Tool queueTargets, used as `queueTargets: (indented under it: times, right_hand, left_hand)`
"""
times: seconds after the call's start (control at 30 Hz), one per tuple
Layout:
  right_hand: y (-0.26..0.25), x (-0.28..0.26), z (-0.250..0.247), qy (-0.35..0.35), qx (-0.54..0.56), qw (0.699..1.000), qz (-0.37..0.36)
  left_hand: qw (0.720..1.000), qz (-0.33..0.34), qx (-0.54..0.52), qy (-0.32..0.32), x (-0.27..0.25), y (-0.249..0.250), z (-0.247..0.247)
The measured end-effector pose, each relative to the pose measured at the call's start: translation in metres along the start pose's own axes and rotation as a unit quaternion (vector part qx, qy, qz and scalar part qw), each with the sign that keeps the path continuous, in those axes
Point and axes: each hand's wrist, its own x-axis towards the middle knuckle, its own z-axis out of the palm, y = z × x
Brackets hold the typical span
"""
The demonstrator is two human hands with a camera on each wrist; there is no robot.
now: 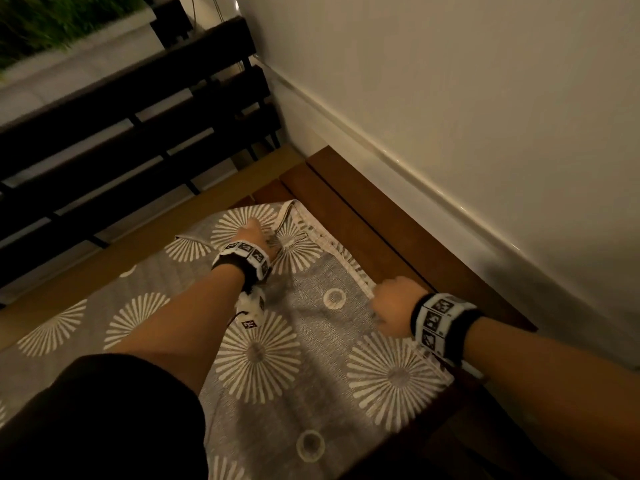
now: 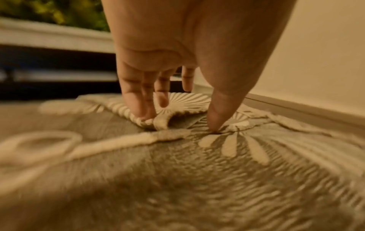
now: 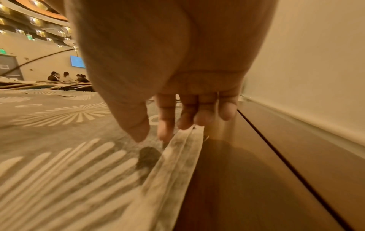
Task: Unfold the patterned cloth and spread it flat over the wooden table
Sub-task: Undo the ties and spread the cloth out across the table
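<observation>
The grey patterned cloth [image 1: 311, 341] with white sunbursts lies over the wooden table [image 1: 398, 237]. A bare strip of wood shows along the wall side. My left hand [image 1: 254, 233] is at the cloth's far corner, where a flap is folded back. In the left wrist view its fingers [image 2: 138, 109] press down on that flap [image 2: 183, 101], and the thumb [image 2: 215, 121] presses the layer beside it. My right hand [image 1: 388, 306] sits at the cloth's right hem [image 3: 177, 156]. Its fingertips [image 3: 203, 118] hang loosely just over the hem and grip nothing.
A pale wall with a white baseboard [image 1: 450, 209] runs close along the table's right side. A dark slatted bench [image 1: 138, 133] stands beyond the far left edge, with a planter of greenery [image 1: 52, 22] behind it. Seated people [image 3: 67, 77] show far off.
</observation>
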Motion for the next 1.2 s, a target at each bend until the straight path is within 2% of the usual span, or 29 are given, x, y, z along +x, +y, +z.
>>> queueTargets:
  times: [0.1,0.13,0.27,0.33,0.4,0.47,0.53,0.6,0.67,0.73,0.77,0.8,0.87,1.0,1.07,1.2]
  right_hand:
    - [0.002,0.023,-0.009,0.038,0.031,0.998,-0.027]
    - [0.003,0.031,-0.01,0.035,0.034,0.998,-0.037]
    - [-0.001,0.049,-0.013,-0.001,-0.001,0.999,-0.053]
    - [-0.001,0.054,-0.014,-0.01,0.009,0.999,-0.05]
    - [0.001,0.056,-0.015,-0.012,0.021,0.998,-0.052]
    - [0.004,0.056,-0.014,-0.008,0.03,0.998,-0.059]
    - [0.006,0.057,-0.012,-0.006,0.035,0.997,-0.069]
    - [0.007,0.058,-0.008,-0.001,0.042,0.997,-0.072]
    - [0.009,0.06,-0.004,0.017,0.048,0.996,-0.076]
    - [0.01,0.059,-0.002,0.03,0.055,0.995,-0.081]
    - [0.011,0.059,-0.001,0.033,0.056,0.994,-0.083]
    - [0.011,0.058,-0.001,0.035,0.055,0.994,-0.084]
    - [0.011,0.057,-0.001,0.035,0.052,0.994,-0.084]
    - [0.013,0.057,-0.002,0.029,0.055,0.994,-0.088]
    - [0.013,0.056,-0.001,0.031,0.055,0.994,-0.088]
    - [0.012,0.05,0.003,0.046,0.061,0.993,-0.085]
  left_hand:
    - [0.99,-0.102,-0.078,-0.055,0.003,-0.008,0.0]
    - [0.988,-0.109,-0.087,-0.069,0.009,-0.012,0.001]
    - [0.995,-0.064,0.003,-0.074,0.012,-0.023,-0.003]
    - [0.993,-0.038,0.033,-0.108,0.02,-0.031,-0.003]
    - [0.982,-0.056,-0.078,-0.16,0.023,-0.033,-0.004]
    - [0.962,-0.099,-0.182,-0.179,0.028,-0.027,-0.008]
    - [0.96,-0.117,-0.18,-0.18,0.035,-0.015,-0.023]
    - [0.982,-0.069,-0.108,-0.136,0.051,-0.006,-0.042]
    - [0.992,0.02,-0.107,-0.061,0.075,0.003,-0.065]
    - [0.979,0.084,-0.182,0.041,0.088,0.014,-0.087]
    - [0.969,0.089,-0.22,0.075,0.084,0.024,-0.096]
    - [0.964,0.088,-0.238,0.083,0.079,0.033,-0.102]
    - [0.967,0.1,-0.229,0.047,0.07,0.046,-0.1]
    - [0.99,0.127,-0.045,-0.031,0.029,0.05,-0.053]
    - [0.986,0.154,0.025,-0.05,0.001,0.049,-0.023]
    - [0.969,0.235,0.054,-0.048,-0.064,0.046,0.031]
